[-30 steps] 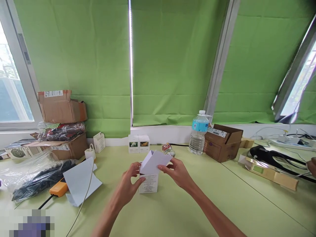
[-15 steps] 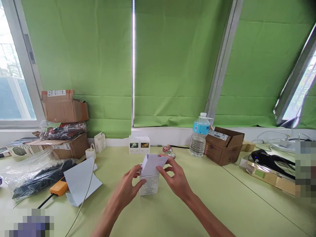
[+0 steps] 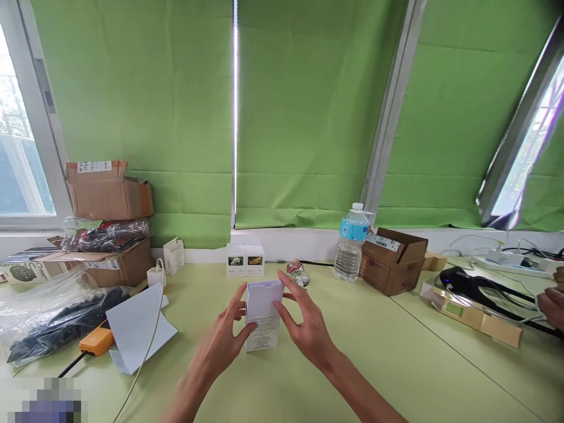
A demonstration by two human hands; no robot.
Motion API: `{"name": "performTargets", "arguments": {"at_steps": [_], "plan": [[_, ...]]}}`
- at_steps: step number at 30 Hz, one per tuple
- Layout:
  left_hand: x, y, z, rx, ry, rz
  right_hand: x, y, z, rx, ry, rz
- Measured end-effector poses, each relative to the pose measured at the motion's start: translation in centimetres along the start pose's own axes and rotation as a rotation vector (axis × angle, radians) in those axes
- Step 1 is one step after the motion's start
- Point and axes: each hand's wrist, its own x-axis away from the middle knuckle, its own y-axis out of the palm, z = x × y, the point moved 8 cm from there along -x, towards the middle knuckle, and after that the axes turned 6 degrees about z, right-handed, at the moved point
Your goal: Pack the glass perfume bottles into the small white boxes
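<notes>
A small white box (image 3: pixel 262 338) with fine print on its lower front stands upright on the table in front of me. A plain white flap or card (image 3: pixel 264 301) with a notch in its top edge rises from the box. My left hand (image 3: pixel 222 338) grips the left side, thumb on the printed front and index finger at the upper left corner. My right hand (image 3: pixel 306 329) pinches the upper right side, thumb on the plain white panel and index finger at its top corner. What is inside the box is hidden.
Behind stand two small picture boxes (image 3: pixel 245 259), a shiny red-and-silver ornament (image 3: pixel 298 273), a water bottle (image 3: pixel 349 247) and an open carton (image 3: pixel 392 267). Left lie white paper (image 3: pixel 138 329), a cable and an orange device (image 3: pixel 96 339). Another person's hand (image 3: pixel 553 299) shows at right.
The white flap or card has swung from tilted to upright, in line with the box. My right hand moved slightly left and down with it. The view shifted slightly.
</notes>
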Motion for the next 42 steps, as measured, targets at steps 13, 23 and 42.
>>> {"name": "performTargets", "arguments": {"at_steps": [13,23,42], "plan": [[0.0,0.3,-0.6,-0.008,0.022,0.006,0.9,1.2,-0.4,0.333,-0.294,-0.105],[-0.1,0.5,-1.1,0.046,0.023,0.013,1.5,2.1,-0.8,0.373,-0.291,-0.155],[0.1,2.2,-2.3,0.11,-0.084,-0.117,0.6,1.2,0.8,0.35,-0.068,-0.192]]}}
